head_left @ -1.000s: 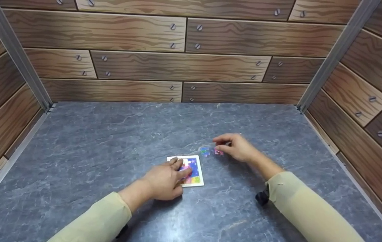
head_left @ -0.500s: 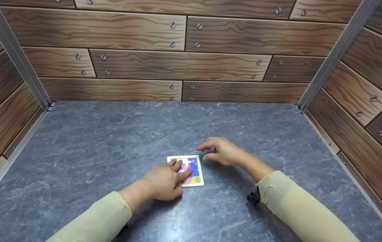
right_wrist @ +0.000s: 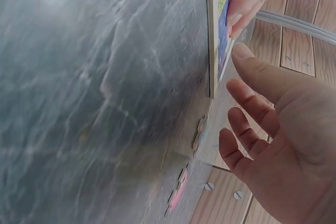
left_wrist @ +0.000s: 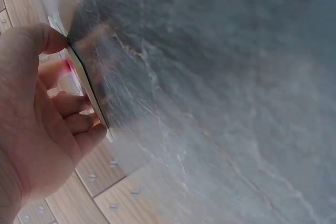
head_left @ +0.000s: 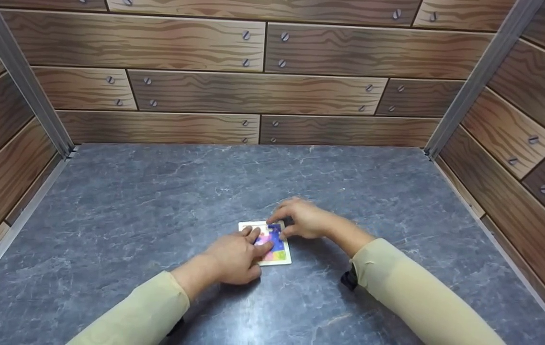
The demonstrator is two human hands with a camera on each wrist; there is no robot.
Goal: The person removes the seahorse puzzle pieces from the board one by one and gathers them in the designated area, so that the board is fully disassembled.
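A small jigsaw puzzle (head_left: 279, 245) in a white-framed board lies flat on the table, with blue, pink and yellow-green areas showing. My left hand (head_left: 234, 256) rests on its left part, fingers spread across the picture and hiding much of it. In the left wrist view, the fingers (left_wrist: 79, 121) lie along the board edge (left_wrist: 86, 77). My right hand (head_left: 303, 220) is at the board's upper right corner, thumb and index finger apart; I see no piece between them. Beyond the board, the right wrist view shows a loose puzzle piece (right_wrist: 199, 134) and a pink puzzle piece (right_wrist: 179, 191).
The grey marbled table (head_left: 157, 187) spreads around the board. Wood-plank-patterned walls (head_left: 196, 91) close it in at the back and on both sides, with metal corner posts (head_left: 473, 81) between them.
My right hand has moved left from beside the loose puzzle pieces to the board's upper right corner, covering the pieces in the head view. The left hand has stayed on the puzzle.
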